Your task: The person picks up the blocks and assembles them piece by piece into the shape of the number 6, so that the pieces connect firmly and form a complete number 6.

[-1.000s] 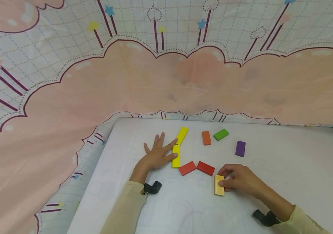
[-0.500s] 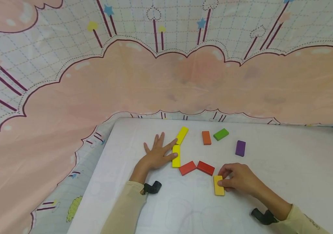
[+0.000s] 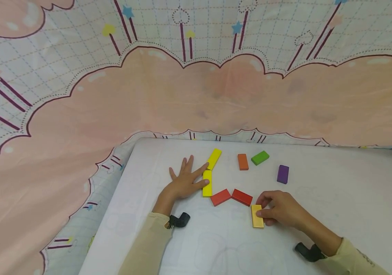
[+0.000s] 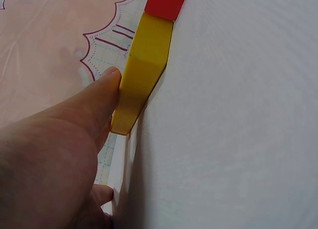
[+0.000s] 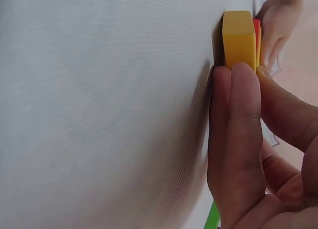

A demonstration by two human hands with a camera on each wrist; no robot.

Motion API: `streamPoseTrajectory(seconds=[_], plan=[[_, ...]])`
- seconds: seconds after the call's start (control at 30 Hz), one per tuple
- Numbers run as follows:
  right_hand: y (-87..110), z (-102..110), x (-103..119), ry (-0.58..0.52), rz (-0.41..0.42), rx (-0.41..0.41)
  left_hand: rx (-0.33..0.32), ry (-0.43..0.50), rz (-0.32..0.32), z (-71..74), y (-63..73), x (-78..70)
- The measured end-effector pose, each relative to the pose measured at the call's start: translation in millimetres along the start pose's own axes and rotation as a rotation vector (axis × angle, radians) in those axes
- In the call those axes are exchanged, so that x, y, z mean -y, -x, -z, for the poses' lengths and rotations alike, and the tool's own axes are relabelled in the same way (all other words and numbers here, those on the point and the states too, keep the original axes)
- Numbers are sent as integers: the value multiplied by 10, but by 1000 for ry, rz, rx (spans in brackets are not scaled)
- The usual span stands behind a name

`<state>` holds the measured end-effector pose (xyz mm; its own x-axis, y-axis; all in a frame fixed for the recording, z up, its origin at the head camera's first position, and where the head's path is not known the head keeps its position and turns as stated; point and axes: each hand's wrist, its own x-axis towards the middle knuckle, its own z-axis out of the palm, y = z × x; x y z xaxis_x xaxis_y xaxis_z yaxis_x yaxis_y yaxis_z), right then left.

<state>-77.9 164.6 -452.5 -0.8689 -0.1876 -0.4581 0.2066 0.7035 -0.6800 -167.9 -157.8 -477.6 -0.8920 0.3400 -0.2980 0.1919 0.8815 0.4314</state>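
My left hand (image 3: 183, 183) lies with spread fingers at the left, its thumb and index finger touching two yellow blocks (image 3: 207, 191) set end to end at a slight angle. In the left wrist view the thumb rests against a yellow block (image 4: 141, 65), with a red block beyond it. Two red blocks (image 3: 221, 198) continue the row, meeting in a shallow peak. Just past the right red block (image 3: 242, 197), my right hand (image 3: 282, 208) pinches a golden-yellow block (image 3: 256, 222) between thumb and fingers. The right wrist view shows this block's end (image 5: 238, 38) beyond the fingertips.
Behind the row lie an orange block (image 3: 243, 162), a green block (image 3: 260, 158) and a purple block (image 3: 283, 174), each apart from the others. A white tabletop (image 3: 347, 198) carries everything. A patterned curtain (image 3: 216, 95) hangs behind its far edge.
My right hand has shifted slightly left and away from me with the golden-yellow block, bringing it closer to the right red block. The left hand stays put.
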Motion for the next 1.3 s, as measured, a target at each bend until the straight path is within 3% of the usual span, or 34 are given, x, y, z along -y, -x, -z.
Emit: streamPoseTrajectory(seconds=[0.63, 1.0, 1.3], plan=[[-23, 20, 6, 14, 12, 8, 10, -16, 19, -8, -3, 0], [-3, 78, 39, 114, 50, 82, 12, -14, 23, -3, -5, -11], [-1, 25, 27, 130, 71, 72, 15, -22, 19, -6, -12, 0]])
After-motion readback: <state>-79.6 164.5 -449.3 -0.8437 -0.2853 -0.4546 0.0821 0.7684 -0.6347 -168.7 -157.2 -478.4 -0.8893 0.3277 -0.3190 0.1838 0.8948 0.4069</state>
